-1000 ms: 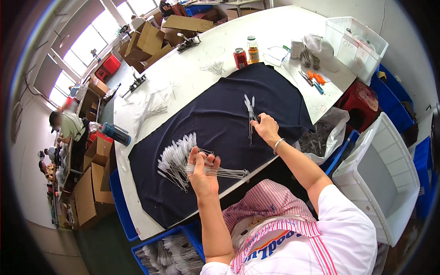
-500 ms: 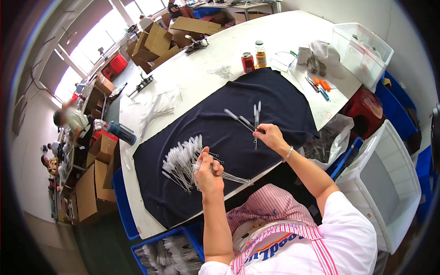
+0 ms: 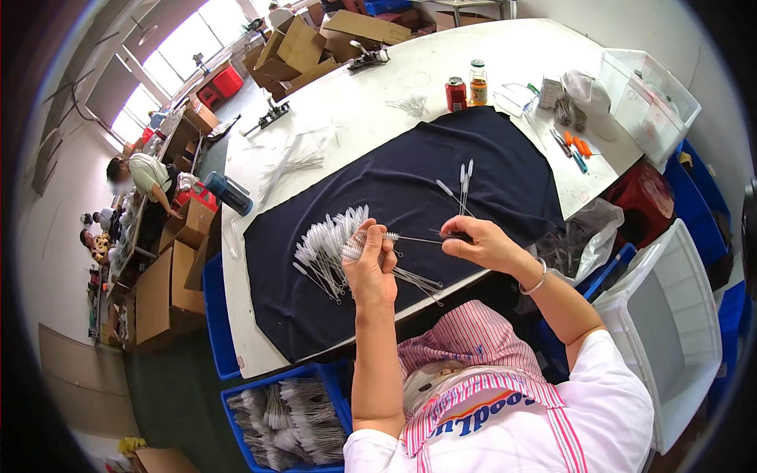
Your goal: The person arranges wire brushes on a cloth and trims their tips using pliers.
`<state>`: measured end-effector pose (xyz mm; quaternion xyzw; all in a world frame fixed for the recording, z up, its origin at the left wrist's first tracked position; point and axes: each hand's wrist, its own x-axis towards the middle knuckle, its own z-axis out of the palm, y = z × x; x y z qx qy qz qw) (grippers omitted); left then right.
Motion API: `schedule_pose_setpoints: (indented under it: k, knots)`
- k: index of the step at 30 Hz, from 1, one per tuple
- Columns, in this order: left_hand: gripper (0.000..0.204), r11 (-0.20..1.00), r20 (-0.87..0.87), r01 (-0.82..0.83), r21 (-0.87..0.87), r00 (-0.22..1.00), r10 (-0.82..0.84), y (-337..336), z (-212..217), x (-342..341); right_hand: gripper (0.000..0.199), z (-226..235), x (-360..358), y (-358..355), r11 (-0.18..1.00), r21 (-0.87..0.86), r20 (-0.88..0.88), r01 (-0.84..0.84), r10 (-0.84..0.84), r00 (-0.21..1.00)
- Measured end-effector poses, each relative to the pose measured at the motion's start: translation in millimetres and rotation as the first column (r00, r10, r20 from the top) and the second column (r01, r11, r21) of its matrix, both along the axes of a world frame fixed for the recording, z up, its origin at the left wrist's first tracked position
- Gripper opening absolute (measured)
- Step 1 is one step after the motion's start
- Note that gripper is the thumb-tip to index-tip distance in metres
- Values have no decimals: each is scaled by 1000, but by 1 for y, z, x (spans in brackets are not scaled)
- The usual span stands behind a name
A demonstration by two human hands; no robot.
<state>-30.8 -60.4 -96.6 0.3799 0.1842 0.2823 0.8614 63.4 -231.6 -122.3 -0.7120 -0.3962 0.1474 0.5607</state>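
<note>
My left hand (image 3: 372, 266) is closed on the white bristled end of a thin straw brush (image 3: 392, 236); more white bristles show at its palm side, partly hidden by the fingers. The brush's wire stem runs level to my right hand (image 3: 482, 243), whose thumb and fingers pinch near its end. Beside my left hand, a pile of white straw brushes (image 3: 325, 240) lies fanned on the dark cloth (image 3: 292, 331), some wire stems reaching right beneath the hand. A few separate brushes (image 3: 465, 185) lie just beyond my right hand.
The cloth covers part of a white table (image 3: 315, 102). Toward the back stand a red can (image 3: 456, 94) and a glass bottle (image 3: 479, 83). A blue crate (image 3: 229, 426) of brushes sits below left; a white bin (image 3: 670, 339) stands right. Cardboard boxes (image 3: 162, 307) line the left.
My right hand has come away from the few separate brushes and now pinches a brush stem running from my left hand. My left hand has risen slightly. The whole view has shifted.
</note>
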Motion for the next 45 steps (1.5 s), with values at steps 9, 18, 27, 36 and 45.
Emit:
schedule_pose_setpoints:
  k: [9,18,27,36,45]
  knots:
    - [15,1000,36,8,-13,999,-7,-14,-2,-2,21,15,-24,21,933,-80,586,351,-241,774]
    - [14,999,37,27,-31,999,-26,-17,-2,-6,21,6,-22,26,940,43,546,337,-305,780]
    - [20,996,23,83,-20,996,-83,-9,-10,-9,26,4,-11,16,944,-127,416,306,-229,880]
    - [30,986,108,160,-34,982,-156,-10,-16,-6,27,6,-7,16,975,-144,335,168,-112,936]
    - [27,988,82,145,-50,987,-141,-10,-17,-4,30,-5,-3,17,974,-5,218,228,-221,951]
